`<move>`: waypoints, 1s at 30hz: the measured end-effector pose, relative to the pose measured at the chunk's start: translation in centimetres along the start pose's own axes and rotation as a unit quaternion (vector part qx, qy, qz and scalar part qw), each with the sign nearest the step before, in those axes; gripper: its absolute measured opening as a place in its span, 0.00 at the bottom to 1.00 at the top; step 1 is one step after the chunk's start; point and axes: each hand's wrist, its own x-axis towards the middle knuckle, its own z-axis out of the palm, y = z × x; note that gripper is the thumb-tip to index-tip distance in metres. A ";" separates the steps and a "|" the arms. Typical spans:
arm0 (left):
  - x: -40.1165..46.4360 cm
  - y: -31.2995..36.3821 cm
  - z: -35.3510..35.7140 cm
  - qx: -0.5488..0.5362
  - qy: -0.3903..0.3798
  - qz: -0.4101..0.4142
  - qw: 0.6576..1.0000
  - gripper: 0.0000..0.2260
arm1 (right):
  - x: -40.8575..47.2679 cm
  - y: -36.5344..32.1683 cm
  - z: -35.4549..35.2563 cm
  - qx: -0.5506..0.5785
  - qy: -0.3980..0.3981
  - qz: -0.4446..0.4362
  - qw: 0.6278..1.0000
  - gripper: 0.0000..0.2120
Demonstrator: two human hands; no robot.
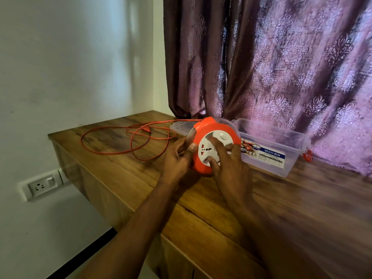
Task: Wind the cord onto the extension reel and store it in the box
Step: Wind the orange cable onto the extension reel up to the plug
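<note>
An orange extension reel [205,125] with a white socket face stands tilted on edge on the wooden counter [141,172]. My left hand [177,158] grips its left rim, thumb on the orange edge. My right hand [227,160] lies on the white face with the fingers spread over the sockets. The orange cord [128,137] runs from the top of the reel and lies in loose loops on the counter to the left, its plug [145,129] among them. A clear plastic box [273,150] with a blue label stands just behind and to the right of the reel.
A clear lid [179,126] lies behind the reel to the left. Purple patterned curtains [281,67] hang behind the counter. A white wall socket [40,185] is mounted below the counter's left end. A small orange clip [307,155] shows at the box's right end.
</note>
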 end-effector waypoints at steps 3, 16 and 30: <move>0.0 0.2 0.1 0.001 -0.001 0.001 1.000 0.09 | 0.0 0.0 -0.2 0.006 0.007 0.005 1.000 0.26; 0.2 -0.6 0.2 -0.001 0.004 0.000 1.000 0.06 | -0.3 0.0 0.1 0.078 0.050 0.038 0.995 0.24; 0.0 0.2 -0.3 -0.031 0.040 -0.022 0.998 0.08 | -0.2 0.1 0.6 -0.001 0.001 -0.058 0.998 0.36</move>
